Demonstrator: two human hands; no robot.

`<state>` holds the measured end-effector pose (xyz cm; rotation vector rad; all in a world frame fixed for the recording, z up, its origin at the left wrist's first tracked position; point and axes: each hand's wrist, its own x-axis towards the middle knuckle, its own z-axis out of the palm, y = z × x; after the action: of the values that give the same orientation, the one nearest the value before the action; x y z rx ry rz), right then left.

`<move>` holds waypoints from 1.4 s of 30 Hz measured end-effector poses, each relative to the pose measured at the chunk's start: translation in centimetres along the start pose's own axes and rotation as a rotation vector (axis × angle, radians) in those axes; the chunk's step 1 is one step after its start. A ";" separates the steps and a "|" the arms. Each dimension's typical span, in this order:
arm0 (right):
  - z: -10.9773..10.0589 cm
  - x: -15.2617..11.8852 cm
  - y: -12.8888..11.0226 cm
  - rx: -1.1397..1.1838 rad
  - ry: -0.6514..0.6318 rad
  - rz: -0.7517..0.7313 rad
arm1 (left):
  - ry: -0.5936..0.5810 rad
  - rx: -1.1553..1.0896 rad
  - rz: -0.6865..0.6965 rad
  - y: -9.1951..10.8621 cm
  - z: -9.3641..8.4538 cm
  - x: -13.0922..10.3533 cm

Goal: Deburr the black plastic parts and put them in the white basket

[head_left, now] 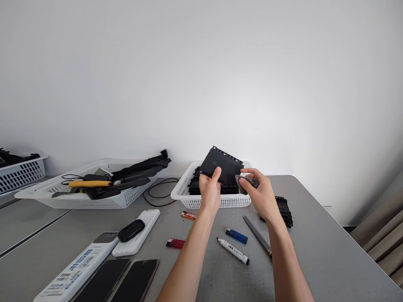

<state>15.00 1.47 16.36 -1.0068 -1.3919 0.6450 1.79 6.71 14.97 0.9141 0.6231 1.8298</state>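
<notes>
Left hand (210, 191) grips black panel (225, 164) near its lower edge, over white basket (217, 203); right hand (262, 192) pinches grey cloth (243, 184) at panel's right end; best brace panel, press evenly

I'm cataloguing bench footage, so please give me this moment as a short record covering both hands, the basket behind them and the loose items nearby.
Left hand: holds a black panel
Right hand: pinches a gray wad, cloth-like, by the panel's right end
White basket: holds black parts
Lighters: orange lighter, red lighter, blue lighter
Pen: white marker, black-capped
</notes>
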 end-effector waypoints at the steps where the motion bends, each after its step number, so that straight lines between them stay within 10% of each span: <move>1: 0.2 0.2 0.4 0.029 0.002 0.007 | -0.008 -0.024 -0.021 0.0 0.3 -0.1; 14: -0.5 1.8 2.1 0.084 0.484 -0.098 | -0.391 0.211 -0.249 1.5 -0.3 -0.8; 22: -1.0 1.7 1.7 0.008 0.205 -0.203 | -0.706 0.350 -0.437 2.5 -2.1 -0.2; 26: -0.6 1.6 1.5 0.074 0.094 -0.249 | -0.632 0.425 -0.365 1.9 -1.1 -0.6; 33: -0.6 1.4 1.5 0.053 0.389 -0.146 | -0.327 0.347 -0.235 1.9 0.0 -1.1; 42: 0.1 1.1 1.5 -0.175 0.412 -0.286 | -0.395 0.348 -0.140 2.1 0.1 -1.4</move>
<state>15.33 3.14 15.62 -0.9865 -1.2046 0.0944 1.11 4.61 16.11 1.3841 0.7426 1.3843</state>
